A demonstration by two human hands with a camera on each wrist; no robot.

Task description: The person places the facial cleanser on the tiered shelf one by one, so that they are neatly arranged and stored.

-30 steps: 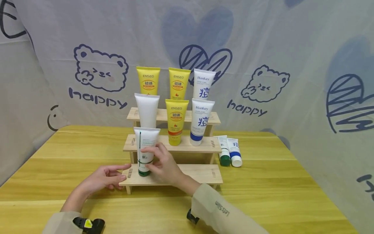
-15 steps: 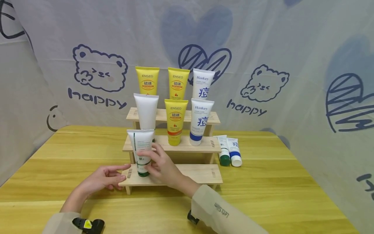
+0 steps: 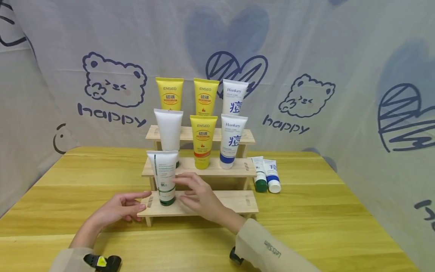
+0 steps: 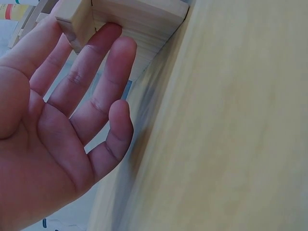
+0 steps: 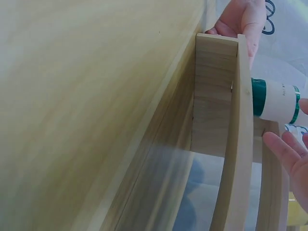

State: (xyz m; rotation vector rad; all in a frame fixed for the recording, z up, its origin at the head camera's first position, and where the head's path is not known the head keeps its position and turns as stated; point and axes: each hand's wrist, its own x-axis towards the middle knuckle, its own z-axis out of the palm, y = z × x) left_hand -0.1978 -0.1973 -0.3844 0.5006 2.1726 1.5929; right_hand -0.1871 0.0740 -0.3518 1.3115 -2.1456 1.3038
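Note:
A white squeeze tube with a green cap stands cap-down at the left end of the lowest step of a wooden tiered rack. My right hand is just right of this tube, fingers loosely extended, index fingertip right at its side. In the right wrist view the green cap rests on the step, with my fingers spread beside it. My left hand touches the left end of the lowest step, its fingers relaxed; in the left wrist view they lie about the wooden end piece.
On the middle step stand a plain white tube, a yellow tube and a blue-banded white tube. Two yellow tubes and a white one fill the top step. Two more tubes lie on the table right of the rack.
The green-capped tube moved slightly left and was turned a little on the lowest step. My right hand then loosened from it and drew back to the right. My left hand stayed put.

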